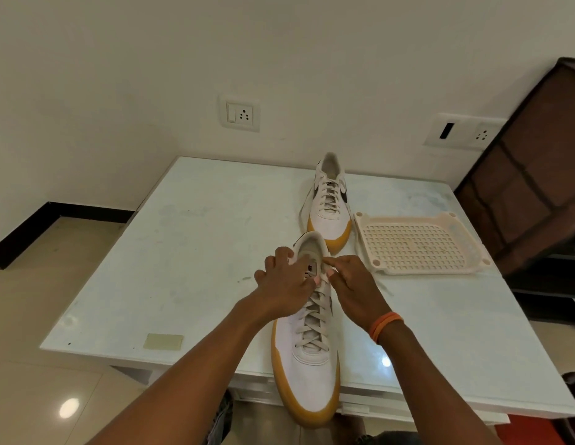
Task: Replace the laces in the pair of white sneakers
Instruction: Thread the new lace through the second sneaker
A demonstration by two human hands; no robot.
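Two white sneakers with yellowish soles are sitting on a pale bench (190, 239) set against a cream wall. The near sneaker (307, 374) is lying lengthwise with its toe hanging over the front edge of the bench and its heel pointing away from the person. Its lace (313, 329) is running crisscross up the front.

Both hands are working at the top of that lacing, close together by the tongue. The left hand (284, 284) is reaching across the left side of the sneaker's opening, its fingers curled over the collar, and its fingertips are pinching at the top of the lace. The right hand (352, 284) is sitting just beside it on the right, thumb and forefinger pressed together on the lace end near the top eyelets. An orange band (385, 326) is circling the right wrist.

The far sneaker (328, 203) is standing farther back near the wall, fully laced, with its toe pointing toward the person and nearly touching the heel of the near one. Just beside it on the right, a cream plastic tray (417, 244) with a grid of holes is lying flat on the bench. A wall socket (239, 113) is showing on the wall above, and a dark brown cabinet (536, 175) is standing at the right edge.
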